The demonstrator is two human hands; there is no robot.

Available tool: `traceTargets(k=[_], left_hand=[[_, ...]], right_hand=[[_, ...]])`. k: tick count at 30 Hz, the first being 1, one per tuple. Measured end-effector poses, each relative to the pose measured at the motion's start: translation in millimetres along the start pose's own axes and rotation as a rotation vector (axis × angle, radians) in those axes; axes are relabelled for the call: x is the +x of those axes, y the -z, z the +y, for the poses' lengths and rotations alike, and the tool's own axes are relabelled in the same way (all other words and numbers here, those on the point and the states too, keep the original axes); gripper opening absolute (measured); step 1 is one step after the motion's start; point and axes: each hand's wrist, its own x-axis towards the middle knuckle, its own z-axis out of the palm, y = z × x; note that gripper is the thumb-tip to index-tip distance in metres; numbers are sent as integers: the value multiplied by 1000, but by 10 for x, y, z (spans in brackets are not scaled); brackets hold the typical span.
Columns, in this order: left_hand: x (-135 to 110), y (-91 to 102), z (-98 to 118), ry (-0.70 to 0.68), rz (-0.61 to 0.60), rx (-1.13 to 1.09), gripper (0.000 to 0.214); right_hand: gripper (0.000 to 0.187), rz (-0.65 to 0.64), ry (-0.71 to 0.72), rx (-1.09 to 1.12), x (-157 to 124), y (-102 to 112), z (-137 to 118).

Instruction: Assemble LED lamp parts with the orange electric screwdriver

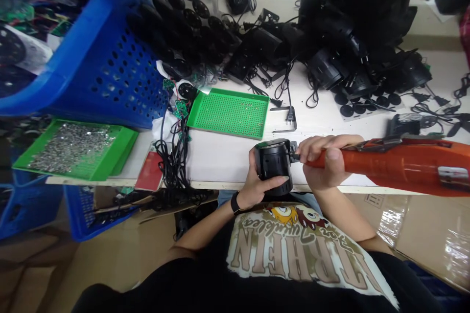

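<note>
My left hand (257, 187) is wrapped round a black cylindrical lamp housing (273, 165) at the near edge of the white table (227, 156). My right hand (325, 162) grips the front of an orange electric screwdriver (404, 164), whose tip meets the housing's right side. The screwdriver body runs off to the right. A dark watch sits on my left wrist.
A green perforated tray (229, 112) lies just beyond my hands. A second green tray of small metal screws (73, 149) sits at the left. A blue crate (106, 54) holds black parts. Black lamp housings and cables (330, 58) crowd the far side. A cardboard box (429, 234) stands at lower right.
</note>
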Motion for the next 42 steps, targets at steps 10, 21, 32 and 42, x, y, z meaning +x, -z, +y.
traceTargets(k=[10, 21, 32, 42], left_hand=[[43, -96, 51, 81, 28, -69, 89], [15, -96, 108, 15, -46, 112, 87], [46, -100, 184, 80, -103, 106, 84], [40, -119, 221, 137, -114, 2, 82]], right_hand=[[17, 80, 27, 24, 84, -14, -224], [8, -145, -69, 174, -46, -143, -129], [21, -156, -116, 167, -111, -21, -138], [17, -144, -74, 153, -60, -38, -134]])
